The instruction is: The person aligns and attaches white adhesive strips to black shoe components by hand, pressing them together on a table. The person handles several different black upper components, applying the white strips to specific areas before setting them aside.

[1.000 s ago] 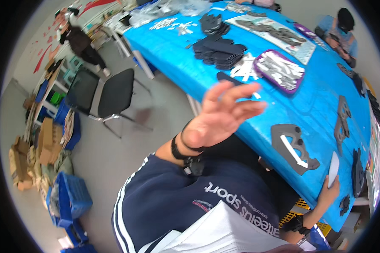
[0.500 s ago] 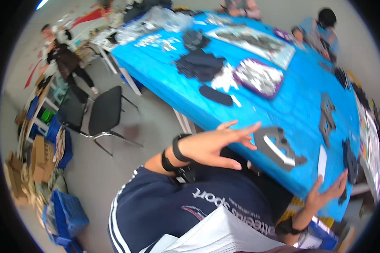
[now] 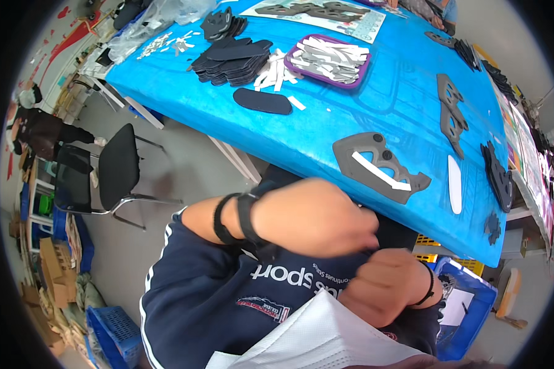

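Observation:
My left hand (image 3: 317, 218) is in front of my chest by the table's near edge, slightly blurred, its fingers curled under. Close below it is my right hand (image 3: 385, 283), knuckles up and fingers folded in. Whatever either hand holds, if anything, is hidden. Just beyond them on the table lies a grey cut-out foam piece (image 3: 357, 165) with a white strip (image 3: 375, 169) and dark round dots on it. To its right is a long white rounded strip (image 3: 454, 184). A black oval pad (image 3: 261, 101) sits farther left.
A blue-covered table (image 3: 400, 111) bears a purple tray (image 3: 368, 64) of white strips, a stack of black pads (image 3: 231, 64) and another grey cut-out piece (image 3: 450, 114). A black chair (image 3: 118, 169) stands left; a blue crate (image 3: 483, 301) is below right. Another person (image 3: 46, 132) is far left.
Both hands were spread apart with fingers stretched out. They have come together in front of my chest, fingers folded. My view has shifted, and the table's things appear higher and farther left.

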`<state>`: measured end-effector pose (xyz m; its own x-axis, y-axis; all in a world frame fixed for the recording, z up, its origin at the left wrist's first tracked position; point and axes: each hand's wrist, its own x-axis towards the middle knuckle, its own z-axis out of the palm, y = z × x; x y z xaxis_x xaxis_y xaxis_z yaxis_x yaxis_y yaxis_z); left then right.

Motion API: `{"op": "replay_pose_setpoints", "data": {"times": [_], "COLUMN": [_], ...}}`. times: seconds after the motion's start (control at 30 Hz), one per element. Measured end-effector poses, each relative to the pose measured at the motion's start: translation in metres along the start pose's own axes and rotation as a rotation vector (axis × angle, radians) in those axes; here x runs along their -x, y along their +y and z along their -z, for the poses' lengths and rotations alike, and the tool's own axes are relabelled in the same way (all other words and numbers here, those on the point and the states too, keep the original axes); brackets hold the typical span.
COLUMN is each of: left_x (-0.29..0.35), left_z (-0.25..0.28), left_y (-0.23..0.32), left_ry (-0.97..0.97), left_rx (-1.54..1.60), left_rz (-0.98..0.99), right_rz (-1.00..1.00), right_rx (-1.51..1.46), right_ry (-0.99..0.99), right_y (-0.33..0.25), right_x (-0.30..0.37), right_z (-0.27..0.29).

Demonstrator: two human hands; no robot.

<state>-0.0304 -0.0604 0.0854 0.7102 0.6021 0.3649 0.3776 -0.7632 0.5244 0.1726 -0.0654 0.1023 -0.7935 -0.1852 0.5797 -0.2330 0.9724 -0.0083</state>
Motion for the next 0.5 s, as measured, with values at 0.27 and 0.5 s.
{"op": "replay_pose_setpoints", "data": {"times": [0.27,0.5], "left_x": [0.106,0.067], "left_z": [0.112,0.049], "left_y": [-0.041,-0.012], "left_ry": [1.117,0.247], "left_rx": [0.664,0.318], "left_rz": [0.189,0.263], "right_rz": [-0.711,-0.510], "right_rx": [0.497,0.220], "right_ry": [0.342,-0.038], "right_y": [0.022,0.032], "right_x": [0.061,0.008], "right_z": [0.049,-0.011]}}
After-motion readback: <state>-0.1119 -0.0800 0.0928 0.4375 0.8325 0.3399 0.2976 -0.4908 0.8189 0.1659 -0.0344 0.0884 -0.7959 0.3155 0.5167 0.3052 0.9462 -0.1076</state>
